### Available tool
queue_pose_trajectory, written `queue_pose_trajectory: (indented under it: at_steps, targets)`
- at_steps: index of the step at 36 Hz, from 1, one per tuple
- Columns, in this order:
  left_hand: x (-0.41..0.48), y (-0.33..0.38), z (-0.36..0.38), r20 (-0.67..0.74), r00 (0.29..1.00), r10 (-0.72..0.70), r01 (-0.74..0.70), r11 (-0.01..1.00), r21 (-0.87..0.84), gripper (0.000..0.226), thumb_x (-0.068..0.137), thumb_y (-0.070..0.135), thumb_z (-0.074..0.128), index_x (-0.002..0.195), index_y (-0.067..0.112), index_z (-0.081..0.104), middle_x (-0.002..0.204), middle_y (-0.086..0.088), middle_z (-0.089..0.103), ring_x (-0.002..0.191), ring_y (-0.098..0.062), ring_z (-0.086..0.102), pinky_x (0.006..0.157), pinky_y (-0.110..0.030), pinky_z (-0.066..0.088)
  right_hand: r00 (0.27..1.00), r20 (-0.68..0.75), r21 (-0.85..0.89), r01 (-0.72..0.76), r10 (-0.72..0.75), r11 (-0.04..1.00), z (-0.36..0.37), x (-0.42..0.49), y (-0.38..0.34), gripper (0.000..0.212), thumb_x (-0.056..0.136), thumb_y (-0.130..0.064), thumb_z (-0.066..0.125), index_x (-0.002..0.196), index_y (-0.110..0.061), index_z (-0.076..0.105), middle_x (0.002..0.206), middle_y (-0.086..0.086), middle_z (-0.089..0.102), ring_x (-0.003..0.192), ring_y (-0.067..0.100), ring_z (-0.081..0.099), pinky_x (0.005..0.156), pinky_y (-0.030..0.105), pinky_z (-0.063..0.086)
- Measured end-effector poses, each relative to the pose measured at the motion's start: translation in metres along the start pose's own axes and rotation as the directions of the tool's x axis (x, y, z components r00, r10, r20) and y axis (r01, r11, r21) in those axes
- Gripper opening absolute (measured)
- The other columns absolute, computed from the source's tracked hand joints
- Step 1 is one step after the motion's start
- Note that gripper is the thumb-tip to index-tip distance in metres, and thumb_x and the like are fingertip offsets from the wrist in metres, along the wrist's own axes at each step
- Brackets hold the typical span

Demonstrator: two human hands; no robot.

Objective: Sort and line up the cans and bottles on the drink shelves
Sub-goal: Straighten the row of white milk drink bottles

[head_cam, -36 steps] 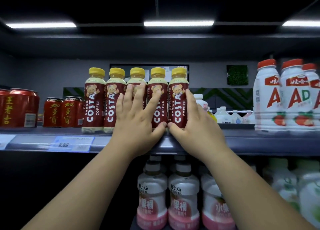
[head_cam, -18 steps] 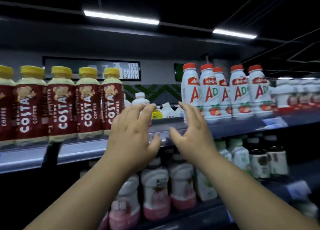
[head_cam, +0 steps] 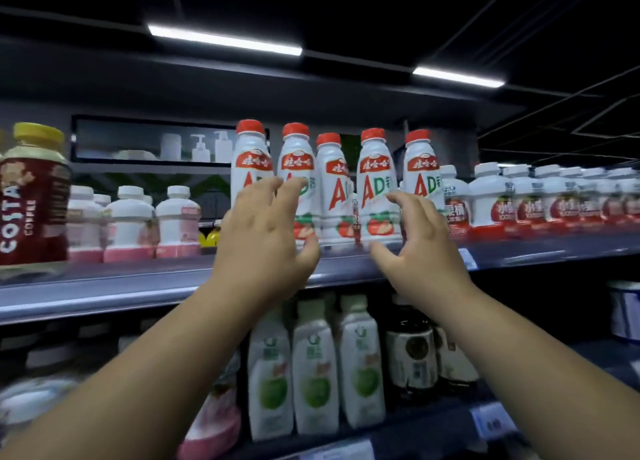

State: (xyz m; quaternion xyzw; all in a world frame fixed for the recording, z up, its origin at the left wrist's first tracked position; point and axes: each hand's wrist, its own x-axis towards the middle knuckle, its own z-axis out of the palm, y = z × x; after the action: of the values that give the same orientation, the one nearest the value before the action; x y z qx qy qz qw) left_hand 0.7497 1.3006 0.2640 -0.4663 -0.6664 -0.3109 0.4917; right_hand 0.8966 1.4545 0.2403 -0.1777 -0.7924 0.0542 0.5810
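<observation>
On the dim shelf [head_cam: 104, 286] stand five AD bottles [head_cam: 375, 182]; the left hand [head_cam: 263, 241] and right hand [head_cam: 420, 248] are raised before them, fingers [head_cam: 266, 191] spread, holding nothing.

So both hands are off the coffee row now. A second ago they were pressed flat against it, and now just one Costa bottle [head_cam: 33, 200] is in view, way off to the left of the fingers. Both hands have slid right along the shelf [head_cam: 138, 283]. The left hand [head_cam: 266, 248] now has its fingers [head_cam: 287, 189] spread in front of the two leftmost red-capped AD bottles [head_cam: 337, 189]. The right hand [head_cam: 420, 248] hangs loosely curled by the two rightmost ones. Too blurry to tell if either touches.
</observation>
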Motion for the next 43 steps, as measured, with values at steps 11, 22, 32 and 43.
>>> queue_pose_trajectory:
  at_steps: [11, 22, 32, 43]
  targets:
    - [0.019, 0.008, 0.015, -0.076, 0.941, -0.330, 0.327, 0.944, -0.050, 0.086, 0.084, 0.041, 0.066, 0.151, 0.034, 0.011, 0.160, -0.002, 0.002, 0.147, -0.032, 0.011, 0.118, -0.052, 0.021, 0.975, 0.061, 0.195, 0.199, -0.215, 0.960, 0.013, 0.024, 0.006, 0.057, 0.089, -0.027, 0.067, 0.142, -0.026, 0.045, 0.133, -0.008, 0.048, 0.117, 0.013, 0.048, 0.099, 0.032, 0.043]
    - [0.012, -0.016, 0.010, 0.106, 0.900, -0.423, 0.414, 0.905, 0.094, 0.097, 0.088, 0.034, 0.065, 0.153, 0.044, -0.007, 0.156, -0.012, 0.022, 0.120, -0.034, 0.051, 0.092, -0.041, 0.046, 0.944, 0.293, 0.176, 0.103, -0.152, 0.979, 0.043, 0.054, -0.041, 0.061, 0.087, -0.052, 0.070, 0.131, -0.024, 0.040, 0.112, 0.004, 0.066, 0.096, 0.027, 0.064, 0.082, 0.040, 0.055]
    - [0.011, -0.032, 0.002, 0.119, 0.928, -0.353, 0.351, 0.936, 0.033, 0.097, 0.087, 0.037, 0.067, 0.154, 0.044, -0.002, 0.135, -0.005, 0.040, 0.109, -0.028, 0.054, 0.089, -0.041, 0.050, 0.963, 0.263, 0.045, 0.056, -0.066, 0.997, 0.051, 0.056, -0.059, 0.064, 0.081, -0.057, 0.074, 0.119, -0.014, 0.044, 0.110, 0.007, 0.062, 0.097, 0.030, 0.060, 0.073, 0.036, 0.044]
    - [0.007, -0.070, -0.017, 0.138, 0.935, -0.327, 0.333, 0.943, -0.023, 0.099, 0.083, 0.037, 0.069, 0.151, 0.050, -0.001, 0.130, -0.005, 0.042, 0.104, -0.029, 0.058, 0.089, -0.048, 0.054, 0.923, 0.383, 0.207, -0.131, 0.043, 0.970, 0.070, 0.056, -0.087, 0.061, 0.076, -0.054, 0.078, 0.116, -0.018, 0.052, 0.110, -0.001, 0.064, 0.096, 0.022, 0.061, 0.076, 0.035, 0.050]
